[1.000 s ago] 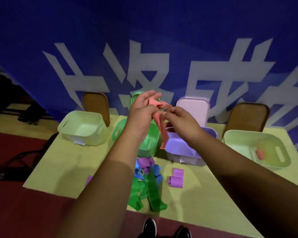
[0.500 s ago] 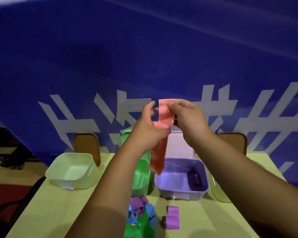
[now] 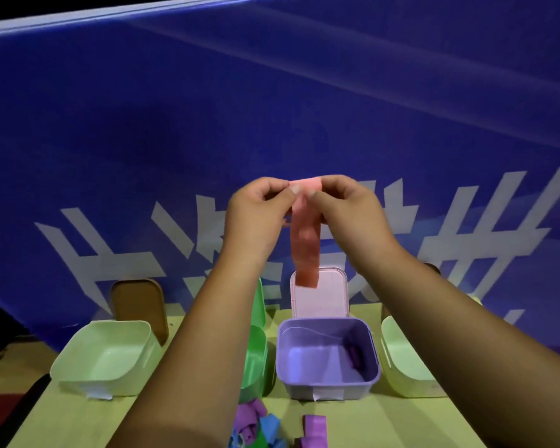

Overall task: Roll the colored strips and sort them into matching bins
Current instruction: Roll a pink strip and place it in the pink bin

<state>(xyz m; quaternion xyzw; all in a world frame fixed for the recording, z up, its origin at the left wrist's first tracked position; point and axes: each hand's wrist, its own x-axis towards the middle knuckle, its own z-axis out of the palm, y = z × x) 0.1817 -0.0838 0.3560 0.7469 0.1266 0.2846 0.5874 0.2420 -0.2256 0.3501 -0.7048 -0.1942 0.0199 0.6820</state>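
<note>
While the left hand [image 3: 256, 211] and right hand [image 3: 346, 208] pinch the pink strip's [image 3: 305, 244] top, mostly unrolled above the purple bin [image 3: 327, 388], loose strips [image 3: 256, 425] wait on the tabletop [image 3: 78, 421]

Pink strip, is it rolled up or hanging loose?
Mostly loose: the left hand and right hand pinch the top of the strip, and the rest hangs down flat, unrolled.
</note>
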